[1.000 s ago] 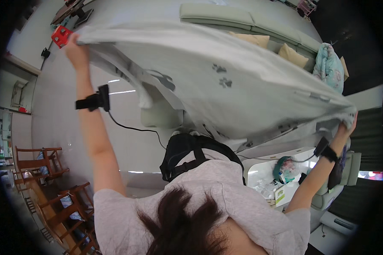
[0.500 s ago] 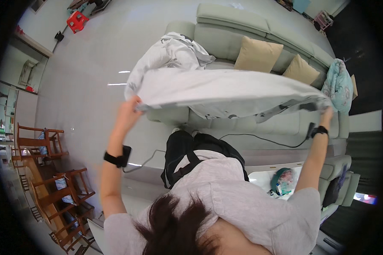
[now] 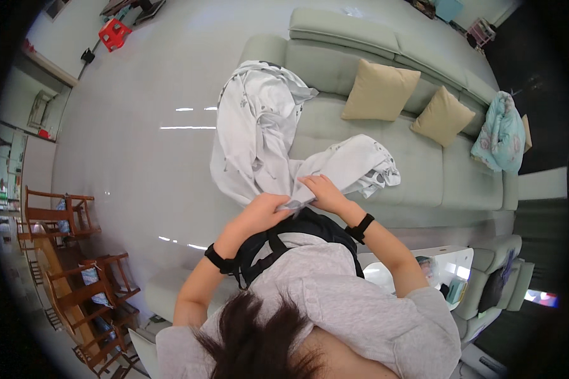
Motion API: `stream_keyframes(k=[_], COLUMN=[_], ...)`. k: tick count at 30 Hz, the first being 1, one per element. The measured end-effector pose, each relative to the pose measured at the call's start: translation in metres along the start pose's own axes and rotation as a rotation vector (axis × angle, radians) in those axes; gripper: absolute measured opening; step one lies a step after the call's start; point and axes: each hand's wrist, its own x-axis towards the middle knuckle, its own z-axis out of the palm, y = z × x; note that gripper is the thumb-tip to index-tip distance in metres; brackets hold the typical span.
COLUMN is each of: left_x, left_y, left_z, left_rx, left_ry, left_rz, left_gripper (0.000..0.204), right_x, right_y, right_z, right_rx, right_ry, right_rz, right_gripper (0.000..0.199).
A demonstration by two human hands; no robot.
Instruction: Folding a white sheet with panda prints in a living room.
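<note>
A large white sheet (image 3: 259, 136) with grey-black printed patterns lies bunched over the left end of the pale green sofa (image 3: 398, 170). Part of it spreads right across the seat, where its patterned end is crumpled. Close to my waist, my left hand (image 3: 263, 211) is closed on a gathered edge of the cloth. Just to its right, my right hand (image 3: 322, 192) grips the same gathered part, thumb on top. Both wrists wear black straps. The folds hide some fingertips.
Two beige cushions (image 3: 381, 90) lean on the sofa back. A light blue quilt (image 3: 501, 132) hangs over the right armrest. Behind my right arm stands a white table (image 3: 458, 258). Wooden chairs (image 3: 85, 284) are at the left, a red stool (image 3: 114, 35) far left.
My hands have come together from a wide spread. The sheet, stretched between them before, has dropped and gathered, its right end now resting on the sofa seat.
</note>
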Motion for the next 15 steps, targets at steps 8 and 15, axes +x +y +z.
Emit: stream_keyframes(k=[8, 15], left_x=[-0.004, 0.026], left_y=[-0.036, -0.094], left_z=[-0.018, -0.029], left_rx=[-0.045, 0.266], left_ry=[-0.112, -0.169], left_rz=[-0.021, 0.063], left_gripper=[0.020, 0.046], right_x=[-0.019, -0.060], right_y=[-0.031, -0.146], right_z=[-0.096, -0.176], right_rx=[0.456, -0.017], right_ry=[0.377, 0.800], right_rz=[0.350, 0.136], right_gripper=[0.022, 0.018])
